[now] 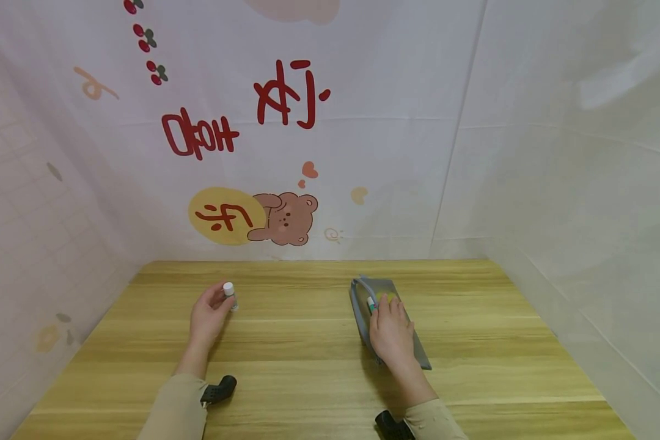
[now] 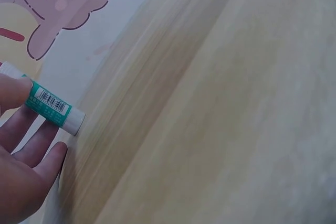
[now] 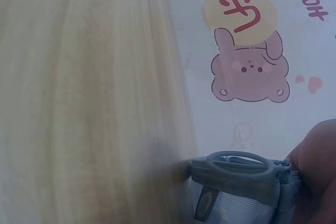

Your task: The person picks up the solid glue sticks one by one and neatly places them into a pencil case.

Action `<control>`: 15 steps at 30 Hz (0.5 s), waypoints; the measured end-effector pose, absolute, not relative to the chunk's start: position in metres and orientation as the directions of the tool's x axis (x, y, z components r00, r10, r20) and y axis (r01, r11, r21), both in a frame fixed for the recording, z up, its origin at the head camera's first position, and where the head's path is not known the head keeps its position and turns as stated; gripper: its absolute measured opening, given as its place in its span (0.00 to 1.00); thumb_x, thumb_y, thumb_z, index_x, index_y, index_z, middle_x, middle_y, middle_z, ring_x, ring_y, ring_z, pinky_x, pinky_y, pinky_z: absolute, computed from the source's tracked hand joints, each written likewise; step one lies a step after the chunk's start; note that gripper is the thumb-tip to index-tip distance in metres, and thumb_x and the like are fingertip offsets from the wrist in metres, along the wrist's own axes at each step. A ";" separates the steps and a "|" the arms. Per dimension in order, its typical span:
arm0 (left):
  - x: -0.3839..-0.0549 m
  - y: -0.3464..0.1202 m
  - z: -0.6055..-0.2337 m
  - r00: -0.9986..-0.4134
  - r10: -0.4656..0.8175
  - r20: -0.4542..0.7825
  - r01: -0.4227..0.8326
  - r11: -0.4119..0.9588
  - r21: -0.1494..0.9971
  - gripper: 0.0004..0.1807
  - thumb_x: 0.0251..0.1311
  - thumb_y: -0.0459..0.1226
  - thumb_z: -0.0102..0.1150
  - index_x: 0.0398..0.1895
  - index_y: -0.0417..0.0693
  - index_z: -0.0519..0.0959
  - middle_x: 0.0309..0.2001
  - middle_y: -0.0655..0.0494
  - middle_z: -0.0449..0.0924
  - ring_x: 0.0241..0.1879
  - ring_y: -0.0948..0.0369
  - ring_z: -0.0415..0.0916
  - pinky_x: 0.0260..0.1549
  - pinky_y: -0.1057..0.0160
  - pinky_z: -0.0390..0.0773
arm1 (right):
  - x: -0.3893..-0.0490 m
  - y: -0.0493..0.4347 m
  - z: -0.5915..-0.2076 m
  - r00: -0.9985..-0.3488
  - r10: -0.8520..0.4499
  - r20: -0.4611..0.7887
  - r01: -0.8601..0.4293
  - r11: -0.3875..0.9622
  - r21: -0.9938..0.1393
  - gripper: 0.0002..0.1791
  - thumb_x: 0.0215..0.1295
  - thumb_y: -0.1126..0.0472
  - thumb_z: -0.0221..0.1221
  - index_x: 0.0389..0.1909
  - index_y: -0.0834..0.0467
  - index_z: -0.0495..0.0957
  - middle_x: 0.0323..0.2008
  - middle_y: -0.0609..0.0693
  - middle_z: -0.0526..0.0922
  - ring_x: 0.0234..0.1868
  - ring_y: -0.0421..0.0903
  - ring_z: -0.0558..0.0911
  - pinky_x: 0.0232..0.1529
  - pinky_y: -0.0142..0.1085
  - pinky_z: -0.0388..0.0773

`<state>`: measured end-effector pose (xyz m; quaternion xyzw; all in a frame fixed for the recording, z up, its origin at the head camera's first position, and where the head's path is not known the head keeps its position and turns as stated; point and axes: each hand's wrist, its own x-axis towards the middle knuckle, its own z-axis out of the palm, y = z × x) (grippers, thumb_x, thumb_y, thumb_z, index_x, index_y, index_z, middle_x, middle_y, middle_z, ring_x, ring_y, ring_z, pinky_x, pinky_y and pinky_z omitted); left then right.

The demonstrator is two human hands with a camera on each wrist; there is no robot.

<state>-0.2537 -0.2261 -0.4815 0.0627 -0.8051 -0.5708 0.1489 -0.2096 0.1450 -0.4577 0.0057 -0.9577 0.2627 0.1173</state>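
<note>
My left hand point(image 1: 210, 315) pinches a glue stick point(image 1: 229, 289) between thumb and fingers, upright at the wood table in the head view. The left wrist view shows its green label with a barcode point(image 2: 51, 102) and a white end. Over at the right, my right hand point(image 1: 392, 330) holds a grey zip pouch point(image 1: 421, 354), its fingers laid across the top face. A small green-and-white piece point(image 1: 371, 304) and something yellow show beside those fingers. In the right wrist view the pouch's zip end point(image 3: 239, 174) and a tab stand out; most of the gripping fingers are hidden.
A wooden table point(image 1: 297, 379) reaches back to a white printed curtain point(image 1: 396, 153) with a bear on it. More curtain hangs along both sides. Black wrist-camera mounts point(image 1: 220, 390) sit at both sleeves.
</note>
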 end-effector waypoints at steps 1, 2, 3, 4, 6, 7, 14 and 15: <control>-0.254 -0.226 -0.481 -0.947 -0.272 0.169 0.069 0.342 0.937 0.24 0.68 0.28 0.57 0.66 0.32 0.68 0.60 0.31 0.73 0.58 0.43 0.72 0.41 0.85 0.66 | -0.209 0.145 -0.458 -0.973 0.050 0.227 -0.073 0.862 -0.502 0.28 0.76 0.59 0.43 0.68 0.73 0.61 0.67 0.77 0.60 0.69 0.74 0.57 0.56 0.79 0.54; -0.254 -0.226 -0.482 -0.947 -0.275 0.169 0.067 0.344 0.936 0.23 0.68 0.28 0.57 0.65 0.31 0.69 0.60 0.31 0.73 0.58 0.43 0.72 0.41 0.85 0.66 | -0.209 0.145 -0.458 -0.973 0.049 0.226 -0.074 0.861 -0.504 0.28 0.76 0.59 0.43 0.68 0.73 0.61 0.67 0.77 0.60 0.69 0.74 0.57 0.56 0.79 0.54; -0.254 -0.226 -0.482 -0.947 -0.275 0.167 0.065 0.346 0.936 0.23 0.68 0.28 0.57 0.64 0.31 0.69 0.60 0.31 0.72 0.58 0.43 0.72 0.40 0.85 0.66 | -0.209 0.145 -0.458 -0.973 0.048 0.226 -0.074 0.861 -0.504 0.28 0.76 0.59 0.43 0.68 0.74 0.61 0.67 0.77 0.60 0.69 0.74 0.57 0.56 0.79 0.54; -0.254 -0.226 -0.482 -0.946 -0.278 0.165 0.061 0.346 0.936 0.22 0.68 0.28 0.57 0.63 0.31 0.70 0.60 0.31 0.72 0.58 0.43 0.72 0.40 0.85 0.66 | -0.209 0.145 -0.458 -0.973 0.047 0.226 -0.075 0.861 -0.504 0.28 0.76 0.59 0.43 0.68 0.74 0.61 0.67 0.77 0.60 0.69 0.74 0.57 0.56 0.79 0.54; -0.255 -0.225 -0.481 -0.945 -0.285 0.162 0.055 0.349 0.936 0.20 0.68 0.28 0.57 0.61 0.30 0.71 0.60 0.31 0.73 0.58 0.42 0.72 0.40 0.86 0.66 | -0.209 0.145 -0.458 -0.973 0.047 0.228 -0.077 0.860 -0.505 0.28 0.76 0.59 0.43 0.68 0.74 0.61 0.67 0.77 0.60 0.69 0.74 0.57 0.56 0.78 0.54; -0.255 -0.225 -0.481 -0.944 -0.287 0.161 0.053 0.352 0.935 0.20 0.68 0.28 0.57 0.61 0.30 0.71 0.59 0.31 0.73 0.58 0.43 0.72 0.40 0.86 0.66 | -0.210 0.145 -0.458 -0.972 0.046 0.229 -0.078 0.859 -0.506 0.28 0.76 0.58 0.43 0.68 0.74 0.61 0.67 0.77 0.60 0.69 0.74 0.57 0.56 0.78 0.54; -0.255 -0.222 -0.482 -0.937 -0.306 0.168 0.047 0.368 0.929 0.19 0.67 0.28 0.58 0.59 0.31 0.73 0.57 0.32 0.75 0.56 0.43 0.74 0.39 0.85 0.66 | -0.211 0.145 -0.457 -0.972 0.053 0.230 -0.071 0.863 -0.500 0.28 0.76 0.59 0.44 0.68 0.73 0.61 0.67 0.77 0.60 0.69 0.73 0.58 0.56 0.78 0.55; -0.256 -0.221 -0.482 -0.937 -0.306 0.170 0.046 0.373 0.927 0.18 0.67 0.28 0.59 0.59 0.31 0.73 0.57 0.32 0.75 0.56 0.44 0.74 0.40 0.84 0.67 | -0.211 0.145 -0.457 -0.972 0.053 0.230 -0.070 0.864 -0.499 0.28 0.76 0.59 0.43 0.69 0.73 0.61 0.67 0.76 0.60 0.69 0.73 0.58 0.56 0.78 0.55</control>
